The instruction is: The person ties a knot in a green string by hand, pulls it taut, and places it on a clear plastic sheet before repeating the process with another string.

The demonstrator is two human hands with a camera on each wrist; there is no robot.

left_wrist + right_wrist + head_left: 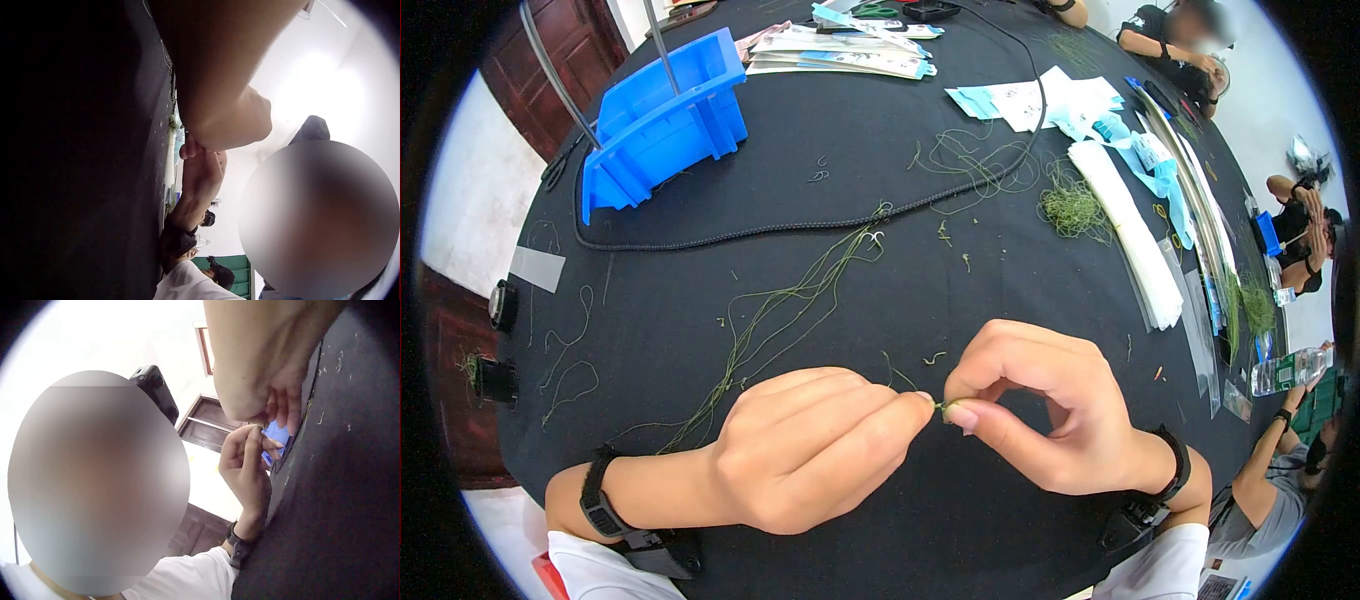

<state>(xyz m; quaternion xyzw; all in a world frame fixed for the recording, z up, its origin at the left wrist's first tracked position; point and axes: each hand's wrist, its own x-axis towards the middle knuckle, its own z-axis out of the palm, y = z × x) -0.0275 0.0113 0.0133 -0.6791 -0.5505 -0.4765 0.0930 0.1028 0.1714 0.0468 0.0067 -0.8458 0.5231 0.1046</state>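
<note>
Both hands meet low in the middle of the head view. The left hand (820, 445), fingers curled, pinches a thin green thread (939, 405) at its thumb and forefinger tips. Close beside it, the right hand (1050, 405) pinches the same thread between thumb and forefinger. A short loose end sticks up above the left fingertips. Long green strands (785, 310) run from behind the left forearm up to the black cord (800, 230). In the left wrist view the left hand (228, 119) hides the thread; in the right wrist view the fingertips of the right hand (262, 394) touch those of the left.
A blue bin (670, 120) stands at the back left, with paper packets (840, 52) beside it. On the right lie a tangle of green thread (1075, 205), a white bundle (1128, 235) and plastic sleeves (1195, 320). Several people sit along the right edge; one hand touches a bottle (1288, 370).
</note>
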